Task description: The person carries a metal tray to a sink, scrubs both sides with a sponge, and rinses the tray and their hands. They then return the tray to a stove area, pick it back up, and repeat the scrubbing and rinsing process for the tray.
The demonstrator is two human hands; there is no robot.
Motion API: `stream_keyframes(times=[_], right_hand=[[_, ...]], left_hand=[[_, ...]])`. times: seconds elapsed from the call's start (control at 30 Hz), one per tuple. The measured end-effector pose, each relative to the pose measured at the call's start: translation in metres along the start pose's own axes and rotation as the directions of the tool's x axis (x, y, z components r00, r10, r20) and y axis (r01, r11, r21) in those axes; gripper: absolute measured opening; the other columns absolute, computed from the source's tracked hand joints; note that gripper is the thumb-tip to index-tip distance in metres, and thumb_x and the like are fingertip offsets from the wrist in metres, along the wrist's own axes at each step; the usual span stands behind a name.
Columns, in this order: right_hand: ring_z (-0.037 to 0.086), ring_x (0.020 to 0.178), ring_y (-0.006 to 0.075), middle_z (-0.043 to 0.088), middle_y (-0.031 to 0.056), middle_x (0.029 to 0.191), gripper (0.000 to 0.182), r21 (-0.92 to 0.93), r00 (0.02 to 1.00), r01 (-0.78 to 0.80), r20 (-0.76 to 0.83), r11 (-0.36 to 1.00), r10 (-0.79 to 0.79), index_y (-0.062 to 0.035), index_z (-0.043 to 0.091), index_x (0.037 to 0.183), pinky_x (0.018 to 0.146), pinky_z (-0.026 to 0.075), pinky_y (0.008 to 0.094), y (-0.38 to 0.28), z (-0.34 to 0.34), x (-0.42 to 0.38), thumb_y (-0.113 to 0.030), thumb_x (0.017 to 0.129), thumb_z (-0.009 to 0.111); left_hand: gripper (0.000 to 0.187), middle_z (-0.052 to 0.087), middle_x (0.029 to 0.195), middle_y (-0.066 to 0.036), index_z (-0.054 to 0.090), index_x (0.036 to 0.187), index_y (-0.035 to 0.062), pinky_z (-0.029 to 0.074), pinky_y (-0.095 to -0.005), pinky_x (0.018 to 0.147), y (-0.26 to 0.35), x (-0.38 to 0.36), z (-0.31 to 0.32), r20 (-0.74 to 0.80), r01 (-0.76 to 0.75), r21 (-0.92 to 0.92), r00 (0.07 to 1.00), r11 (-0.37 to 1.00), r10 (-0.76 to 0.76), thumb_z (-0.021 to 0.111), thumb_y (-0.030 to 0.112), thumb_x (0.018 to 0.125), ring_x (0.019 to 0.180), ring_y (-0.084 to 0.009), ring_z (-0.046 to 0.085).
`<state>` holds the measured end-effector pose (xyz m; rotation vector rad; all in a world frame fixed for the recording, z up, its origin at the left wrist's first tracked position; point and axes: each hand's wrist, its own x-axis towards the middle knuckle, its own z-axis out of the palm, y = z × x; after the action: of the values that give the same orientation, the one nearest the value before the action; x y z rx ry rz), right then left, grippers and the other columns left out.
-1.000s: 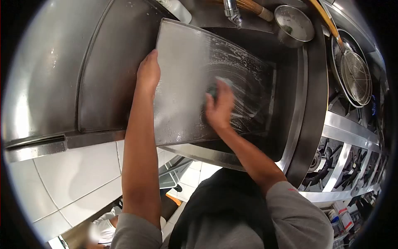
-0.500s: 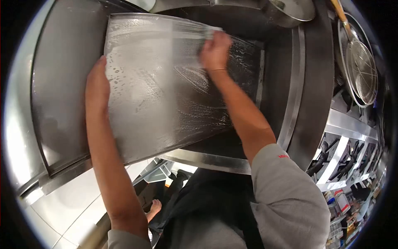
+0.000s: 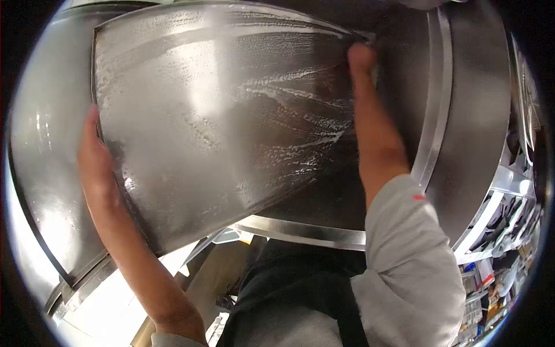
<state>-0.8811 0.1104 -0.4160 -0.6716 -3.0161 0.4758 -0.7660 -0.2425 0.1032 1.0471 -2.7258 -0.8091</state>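
A large flat steel tray point(image 3: 191, 110), wet and streaked with soap foam, is tilted up over the sink point(image 3: 324, 231). My left hand point(image 3: 95, 156) grips the tray's left edge and holds it up. At the tray's far right corner, my right hand point(image 3: 361, 58) presses against the surface. Whatever it holds is hidden behind the fingers; a scrubber showed in it a moment ago.
A steel counter point(image 3: 40, 191) runs along the left of the sink. The sink's raised rim and a curved steel surround point(image 3: 462, 133) stand to the right, with stove parts and packaged items point(image 3: 497, 260) beyond at the far right. Floor shows below the sink front.
My right hand has swept from the tray's middle up to its far right corner. The tray now fills more of the view as my head moved closer.
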Motion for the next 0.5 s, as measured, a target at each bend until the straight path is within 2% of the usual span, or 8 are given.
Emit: stream_keyframes(times=[0.13,0.23,0.27,0.3,0.33,0.37,0.43,0.5], right_hand=[[0.072,0.078,0.0346,0.074,0.0148,0.090,0.025,-0.266,0.875,0.083,0.480,0.960,0.057,-0.0032,0.076,0.092,0.069,0.057,0.0506,-0.007,-0.024,-0.002,-0.021,0.087,0.059],[0.072,0.087,0.0298,0.074,0.0137,0.098,0.024,-0.380,0.886,0.296,0.452,0.876,-0.104,-0.0082,0.077,0.093,0.070,0.057,0.0476,0.083,0.065,-0.091,-0.021,0.089,0.057],[0.068,0.094,0.0323,0.070,0.0158,0.106,0.025,-0.258,0.883,-0.024,0.447,0.966,0.141,-0.0062,0.072,0.101,0.077,0.054,0.0486,0.080,0.033,-0.119,-0.023,0.091,0.057],[0.063,0.102,0.0348,0.066,0.0179,0.113,0.029,-0.059,0.798,-0.451,0.420,0.890,0.432,-0.0041,0.067,0.108,0.083,0.050,0.0497,0.059,-0.018,-0.147,-0.025,0.092,0.056],[0.058,0.109,0.0374,0.061,0.0200,0.121,0.035,0.066,0.707,-0.652,0.411,0.755,0.575,-0.0021,0.062,0.116,0.090,0.046,0.0508,0.036,-0.062,-0.166,-0.028,0.094,0.056],[0.054,0.117,0.0399,0.057,0.0220,0.128,0.042,0.172,0.726,-0.660,0.395,0.732,0.562,-0.0001,0.057,0.124,0.096,0.042,0.0519,0.014,-0.092,-0.183,-0.030,0.095,0.055],[0.044,0.132,0.0450,0.048,0.0262,0.143,0.057,0.411,0.863,-0.498,0.316,0.764,0.393,0.0040,0.047,0.140,0.109,0.034,0.0540,-0.049,-0.146,-0.200,-0.035,0.098,0.054],[0.036,0.137,0.0446,0.041,0.0272,0.148,0.059,0.597,0.998,0.045,0.012,0.801,-0.065,0.0052,0.042,0.142,0.113,0.028,0.0543,-0.107,-0.170,-0.187,-0.035,0.099,0.050]], left_hand=[[0.058,0.046,0.150,-0.016,0.048,0.141,-0.0061,0.025,-0.0344,0.117,-0.018,0.012,-0.011,0.054,-0.052,-0.075,0.997,0.996,0.056,0.047,0.035,0.101,0.141,-0.0252,0.039],[0.058,0.046,0.149,-0.016,0.047,0.141,-0.0063,0.025,-0.0343,0.117,0.002,0.003,-0.005,0.061,-0.003,-0.108,0.998,0.994,0.009,0.047,0.036,0.101,0.141,-0.0253,0.039],[0.058,0.046,0.149,-0.016,0.048,0.141,-0.0063,0.025,-0.0342,0.117,0.007,-0.001,-0.004,0.070,0.023,-0.114,0.997,0.993,-0.016,0.046,0.036,0.101,0.141,-0.0253,0.039],[0.058,0.046,0.149,-0.016,0.048,0.141,-0.0064,0.025,-0.0340,0.116,0.011,-0.005,-0.004,0.064,0.011,-0.099,0.998,0.995,-0.004,0.046,0.036,0.101,0.141,-0.0255,0.039],[0.059,0.047,0.149,-0.017,0.048,0.141,-0.0066,0.026,-0.0338,0.116,0.015,-0.009,-0.003,0.060,-0.003,-0.083,0.998,0.997,0.008,0.046,0.036,0.101,0.141,-0.0256,0.039],[0.059,0.047,0.149,-0.017,0.048,0.141,-0.0067,0.026,-0.0336,0.116,0.016,-0.011,-0.003,0.059,-0.015,-0.060,0.998,0.998,0.019,0.046,0.036,0.101,0.140,-0.0257,0.040],[0.058,0.047,0.148,-0.018,0.048,0.140,-0.0067,0.026,-0.0334,0.116,0.009,-0.004,-0.006,0.066,-0.034,-0.056,0.997,0.998,0.038,0.046,0.036,0.101,0.140,-0.0260,0.040],[0.058,0.048,0.147,-0.018,0.049,0.139,-0.0065,0.027,-0.0334,0.115,0.000,0.000,-0.003,0.070,-0.048,-0.036,0.996,0.998,0.050,0.046,0.036,0.100,0.139,-0.0264,0.041]])
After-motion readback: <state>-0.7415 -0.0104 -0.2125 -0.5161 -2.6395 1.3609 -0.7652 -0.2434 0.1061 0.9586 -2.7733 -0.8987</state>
